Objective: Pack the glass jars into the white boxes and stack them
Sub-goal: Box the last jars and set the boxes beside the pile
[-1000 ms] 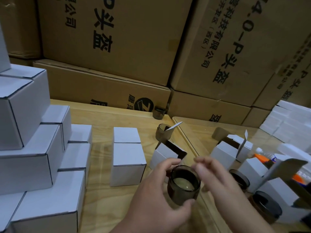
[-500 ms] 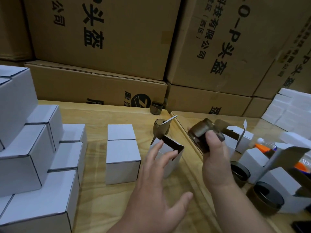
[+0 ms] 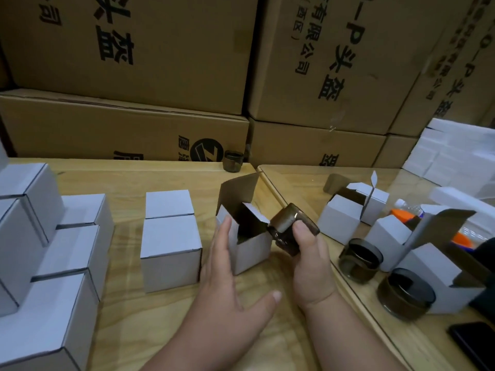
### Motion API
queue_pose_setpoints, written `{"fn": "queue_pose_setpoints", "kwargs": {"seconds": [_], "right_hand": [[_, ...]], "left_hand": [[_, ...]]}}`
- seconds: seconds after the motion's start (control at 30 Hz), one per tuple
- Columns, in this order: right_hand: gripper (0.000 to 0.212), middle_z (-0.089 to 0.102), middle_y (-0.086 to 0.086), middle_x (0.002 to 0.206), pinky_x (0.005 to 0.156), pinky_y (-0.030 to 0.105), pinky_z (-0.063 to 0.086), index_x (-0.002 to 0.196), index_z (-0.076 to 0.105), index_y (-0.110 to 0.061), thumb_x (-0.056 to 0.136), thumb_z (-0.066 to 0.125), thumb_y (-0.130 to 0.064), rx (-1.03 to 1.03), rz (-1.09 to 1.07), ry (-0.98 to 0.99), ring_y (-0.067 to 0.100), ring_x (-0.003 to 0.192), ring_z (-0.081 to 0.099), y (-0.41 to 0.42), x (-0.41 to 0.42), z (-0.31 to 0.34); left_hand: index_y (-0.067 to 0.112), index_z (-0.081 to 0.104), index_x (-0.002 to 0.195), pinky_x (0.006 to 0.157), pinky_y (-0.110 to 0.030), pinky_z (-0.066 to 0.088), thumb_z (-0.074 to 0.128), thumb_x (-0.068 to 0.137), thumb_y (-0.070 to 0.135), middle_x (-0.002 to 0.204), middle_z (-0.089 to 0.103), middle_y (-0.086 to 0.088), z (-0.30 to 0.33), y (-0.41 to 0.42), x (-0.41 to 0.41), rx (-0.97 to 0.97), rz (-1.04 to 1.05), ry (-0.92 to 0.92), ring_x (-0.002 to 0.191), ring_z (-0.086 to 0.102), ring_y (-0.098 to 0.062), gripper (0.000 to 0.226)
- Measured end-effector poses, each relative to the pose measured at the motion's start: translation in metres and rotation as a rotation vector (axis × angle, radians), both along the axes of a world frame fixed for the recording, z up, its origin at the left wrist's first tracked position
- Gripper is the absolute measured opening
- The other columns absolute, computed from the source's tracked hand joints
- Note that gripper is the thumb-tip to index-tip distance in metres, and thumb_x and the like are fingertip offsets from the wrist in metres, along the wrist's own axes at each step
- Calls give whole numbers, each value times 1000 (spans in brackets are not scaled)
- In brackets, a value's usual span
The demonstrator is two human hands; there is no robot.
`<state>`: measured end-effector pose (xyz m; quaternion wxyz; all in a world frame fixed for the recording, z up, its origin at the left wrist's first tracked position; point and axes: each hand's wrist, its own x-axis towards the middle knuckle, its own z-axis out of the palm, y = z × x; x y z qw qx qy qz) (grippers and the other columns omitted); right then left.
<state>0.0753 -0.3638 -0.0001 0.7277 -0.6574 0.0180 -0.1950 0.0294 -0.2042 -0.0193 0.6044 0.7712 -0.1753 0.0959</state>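
Brown cardboard cartons stand stacked behind the wooden table. Closed white boxes sit stepped at the left. The open white box stands mid-table; the left hand, fingers straight, rests against its side. The right hand grips a tilted dark glass jar at the box's mouth.

Large brown cartons with black print stacked behind wooden table; orange-capped bottle lying far right; dark phone at table's near right corner.
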Motion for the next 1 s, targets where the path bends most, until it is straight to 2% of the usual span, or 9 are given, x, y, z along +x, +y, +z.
{"fn": "queue_pose_setpoints", "kwargs": {"seconds": [0.17, 0.33, 0.4, 0.5, 0.6, 0.7, 0.77, 0.87, 1.0], "right_hand": [[88, 70, 16, 118, 106, 63, 44, 126, 64, -7, 64, 67, -70, 111, -109, 20, 36, 114, 64, -8, -16, -1], [116, 70, 19, 121, 105, 59, 46, 129, 62, -6, 50, 72, -89, 98, -86, -7, 35, 116, 65, -20, -30, -8], [105, 71, 16, 122, 106, 59, 46, 130, 63, -10, 55, 73, -84, 108, -62, -17, 31, 116, 67, -20, -30, -9], [74, 72, 18, 119, 106, 62, 45, 124, 68, -15, 70, 66, -65, 108, -33, -33, 34, 117, 67, -16, -27, -7], [84, 71, 25, 118, 102, 64, 49, 128, 61, 0, 72, 62, -63, 130, 10, -51, 40, 114, 66, -16, -26, -5], [86, 71, 27, 115, 97, 60, 52, 126, 60, 4, 73, 60, -64, 100, -18, -69, 43, 112, 67, -18, -27, -3], [99, 68, 27, 122, 107, 64, 43, 132, 57, 3, 67, 64, -71, 113, -24, -76, 40, 119, 63, -19, -31, -1], [119, 66, 27, 122, 108, 62, 43, 131, 58, 3, 58, 67, -91, 50, 15, -150, 40, 122, 61, -15, -38, 4], [98, 66, 34, 106, 92, 61, 55, 113, 63, 8, 75, 63, -82, -76, 91, -269, 50, 107, 63, -10, -44, 10]], "left_hand": [[78, -9, 137, 107, -33, 46, 73, 55, 67, 136, 20, 48, 1, -1, -3, 45, 41, -1, 122, 40, 12, 117], [80, -7, 137, 119, -37, 35, 77, 55, 65, 136, 13, 54, 0, 0, -3, 10, 43, 37, 145, 30, 0, 118], [83, -10, 134, 116, -32, 33, 78, 55, 65, 142, 10, 52, 0, 0, -3, -19, 19, 68, 147, 32, -3, 120], [81, -7, 136, 117, -31, 36, 77, 55, 64, 150, 26, 37, 2, 0, -3, -2, -2, 65, 144, 35, 2, 117], [79, -3, 138, 120, -34, 33, 79, 63, 51, 146, 19, 47, 1, 2, -2, 4, 25, 47, 145, 26, 10, 115], [82, -6, 136, 115, -26, 28, 75, 73, 32, 130, 10, 66, -1, 4, -1, 26, 30, 58, 131, 15, 34, 114], [82, -6, 136, 114, -26, 31, 71, 72, 34, 134, 13, 62, 1, 3, -3, 42, 21, 64, 136, 24, 25, 111], [78, -3, 140, 119, -35, 34, 70, 72, 38, 144, 18, 52, 2, 1, -5, 80, 5, 47, 146, 32, 2, 108], [76, -1, 143, 114, -23, 25, 71, 74, 34, 136, 8, 65, -1, 1, -2, 80, -13, 8, 140, 17, 25, 108]]}}
